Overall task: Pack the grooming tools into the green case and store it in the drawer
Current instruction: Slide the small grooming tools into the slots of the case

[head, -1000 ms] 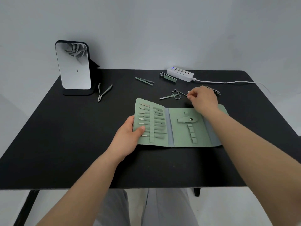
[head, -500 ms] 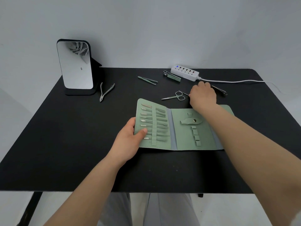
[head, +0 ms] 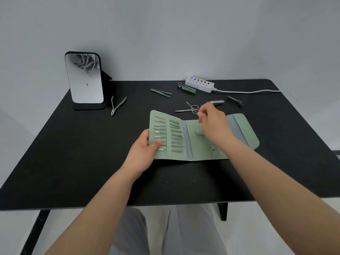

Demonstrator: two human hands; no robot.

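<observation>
The green case (head: 243, 133) lies open on the black table (head: 77, 162), with several slim tools tucked under the straps of its left panel. My left hand (head: 145, 150) grips that panel's left edge, thumb on top. My right hand (head: 213, 124) hovers over the middle panel with curled fingers, pinching the near end of a thin metal tool (head: 189, 105). The tool's far end reaches past the small scissors (head: 192, 108). Loose behind the case are a nail clipper (head: 217, 102), a second clipper (head: 235, 100), a green-handled clipper (head: 186, 87), green tweezers (head: 161, 92) and cuticle nippers (head: 117, 105).
A standing mirror (head: 83, 78) occupies the back left corner. A white power strip (head: 199, 84) sits at the back, and its cable (head: 248, 92) runs off to the right. The table's front edge is close to my lap. No drawer is in view.
My right hand has drawn back from the table behind the case and now hangs over the middle panel, uncovering the case's right flap. My left hand has kept its hold on the left edge.
</observation>
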